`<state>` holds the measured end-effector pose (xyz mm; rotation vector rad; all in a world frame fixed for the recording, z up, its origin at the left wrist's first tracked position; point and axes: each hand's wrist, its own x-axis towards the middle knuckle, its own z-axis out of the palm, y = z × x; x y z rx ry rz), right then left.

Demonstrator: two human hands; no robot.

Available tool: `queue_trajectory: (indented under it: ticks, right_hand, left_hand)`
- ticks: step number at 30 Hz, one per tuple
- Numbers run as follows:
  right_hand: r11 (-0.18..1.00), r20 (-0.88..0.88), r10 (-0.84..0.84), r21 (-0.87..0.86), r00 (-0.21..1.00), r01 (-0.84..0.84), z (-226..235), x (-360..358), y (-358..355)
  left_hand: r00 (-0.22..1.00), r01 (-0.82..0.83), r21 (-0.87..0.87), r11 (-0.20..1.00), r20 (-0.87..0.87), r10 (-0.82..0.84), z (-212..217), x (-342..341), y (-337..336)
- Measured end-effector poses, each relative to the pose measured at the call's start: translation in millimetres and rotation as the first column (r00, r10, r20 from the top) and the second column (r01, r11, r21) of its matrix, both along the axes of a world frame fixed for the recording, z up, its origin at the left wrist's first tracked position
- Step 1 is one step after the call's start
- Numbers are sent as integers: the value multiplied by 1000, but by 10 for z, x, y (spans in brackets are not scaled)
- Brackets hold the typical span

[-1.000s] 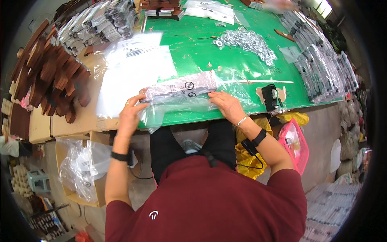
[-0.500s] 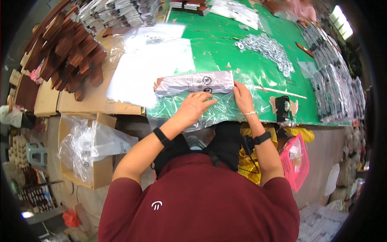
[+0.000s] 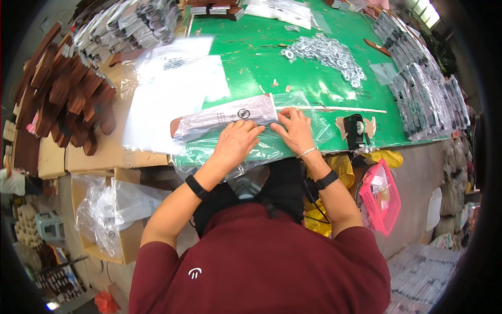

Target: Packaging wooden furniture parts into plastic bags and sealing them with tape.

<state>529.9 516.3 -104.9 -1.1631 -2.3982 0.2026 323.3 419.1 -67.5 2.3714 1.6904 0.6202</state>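
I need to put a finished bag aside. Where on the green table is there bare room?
Bare green shows between the white sheets and the washer pile, above the bagged piece that both hands press. A smaller patch lies between that pile and the tape dispenser. Crowded: the packet rows along the right edge and the near edge under the left hand and right hand.

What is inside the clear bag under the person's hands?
A long brown wooden piece pokes out of the clear bag at its left end. The left hand and right hand press on the bag. The bag's print hides the rest of the piece.
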Motion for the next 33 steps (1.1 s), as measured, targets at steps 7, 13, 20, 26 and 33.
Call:
queue_trajectory:
  ticks: [7, 13, 20, 26, 33]
  right_hand:
    - [968, -4, -31, -251, 999, 29, 285, 472, 576]
    - [976, 69, 71, -213, 995, -54, 590, 267, 1967]
    - [955, 274, -287, 153, 918, 253, -61, -348, 2626]
    - [986, 128, -156, -33, 979, 161, -33, -246, 2501]
    - [702, -609, -440, -692, 660, -170, 634, 538, 1278]
  left_hand:
    - [983, 172, 221, 960, -103, -152, -174, 108, 169]
    - [969, 212, 174, 962, -165, -183, -305, 117, -40]
    - [980, 196, 111, 974, -45, -192, -379, 125, 46]
    - [985, 174, 63, 983, -25, -173, -339, 101, -56]
    - [988, 149, 22, 989, -28, -149, -292, 137, -76]
